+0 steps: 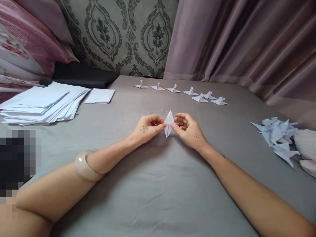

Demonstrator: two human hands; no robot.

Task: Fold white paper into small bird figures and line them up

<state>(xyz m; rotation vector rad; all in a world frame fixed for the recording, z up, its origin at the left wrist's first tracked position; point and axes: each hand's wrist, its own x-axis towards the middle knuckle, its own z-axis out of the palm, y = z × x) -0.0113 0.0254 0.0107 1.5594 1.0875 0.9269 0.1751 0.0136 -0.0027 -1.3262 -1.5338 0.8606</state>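
A small diamond-shaped piece of folded white paper (pixel 169 119) is held upright between my two hands, just above the grey sheet (pixel 148 184). My left hand (pixel 148 127) pinches its left corner between thumb and fingers. On the opposite side, my right hand (pixel 189 129) grips the right corner, thumb in front and fingers curled behind. A crease runs down the middle of the paper's lower half. Beyond my hands, several folded paper figures (pixel 174 88) with upright points stand in a row.
Stacked white paper (pixel 44 102) lies at the left, with a smaller square stack (pixel 100 95) beside it. A heap of folded paper pieces (pixel 278 131) rests at the right, near a pale cloth (pixel 306 144). Black fabric (pixel 84 75) lies at the back left; curtains (pixel 209 39) hang behind.
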